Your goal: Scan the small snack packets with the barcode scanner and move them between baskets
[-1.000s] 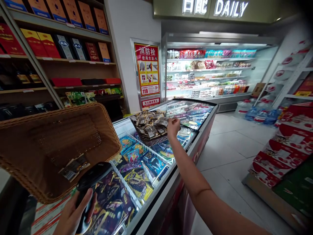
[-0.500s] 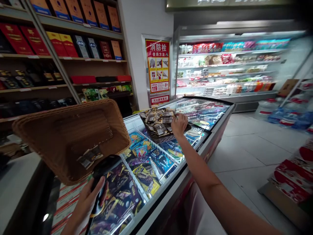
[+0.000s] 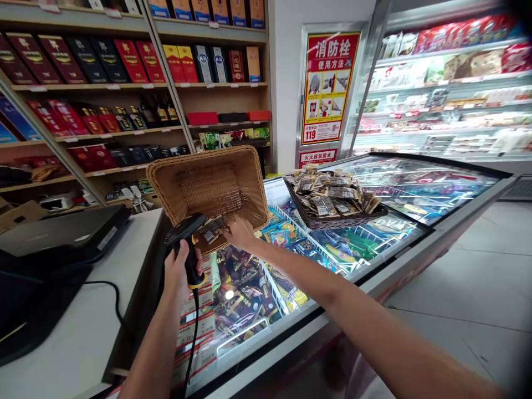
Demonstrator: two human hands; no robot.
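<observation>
My left hand [image 3: 180,274] is wrapped round the grip of a black barcode scanner [image 3: 187,233] with yellow trim, its cable hanging down. The scanner's head points into a tilted brown wicker basket [image 3: 208,160]. Inside that basket, near its lower edge, lie a few small packets [image 3: 213,230] with gold and dark print. My right hand [image 3: 241,233] reaches over the basket's right rim, its fingers closed at the edge of a packet. Farther right, a dark wicker basket [image 3: 324,223] holds a heap of similar packets [image 3: 332,191].
Both baskets rest on a chest freezer [image 3: 399,249] with glass lids over wrapped goods. To the left stands a white counter [image 3: 103,305] with a black device [image 3: 70,230]. Shelves of boxes [image 3: 124,58] line the wall, and a lit refrigerated cabinet [image 3: 449,105] stands at the back right.
My right hand has moved from the dark basket's heap left into the brown basket. The view has turned left, and the scanner now points at the packets in the brown basket.
</observation>
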